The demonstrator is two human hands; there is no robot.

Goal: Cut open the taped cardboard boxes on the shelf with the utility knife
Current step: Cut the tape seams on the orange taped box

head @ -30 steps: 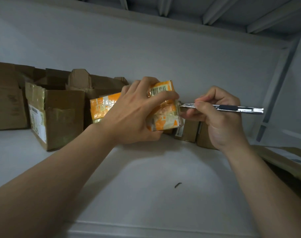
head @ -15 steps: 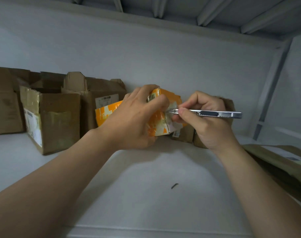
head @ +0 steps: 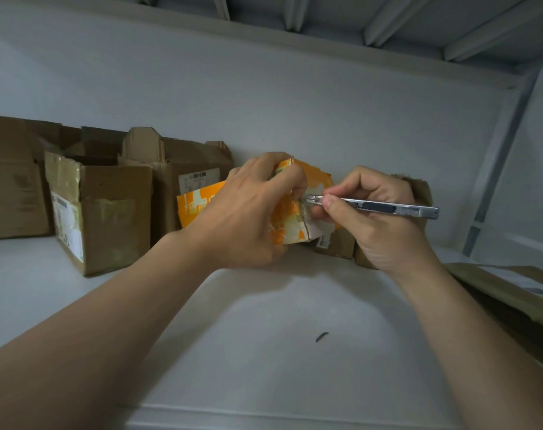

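My left hand [head: 245, 212] grips a small box wrapped in orange and white tape [head: 196, 203], holding it tilted just above the white shelf [head: 264, 352]. My right hand [head: 375, 218] holds a slim silver utility knife [head: 388, 209] like a pen. The knife's tip touches the box's right end, close to my left thumb. Much of the box is hidden by my left hand.
Several brown cardboard boxes with open flaps [head: 106, 209] stand along the back wall at left. Two small brown boxes [head: 338, 243] sit behind my right hand. A flat cardboard piece [head: 512, 293] lies at right. A small dark scrap [head: 321, 336] lies on the shelf.
My right hand moved the knife left until its tip reached the box's right end. My left hand turned the box so its right end tips toward the knife.
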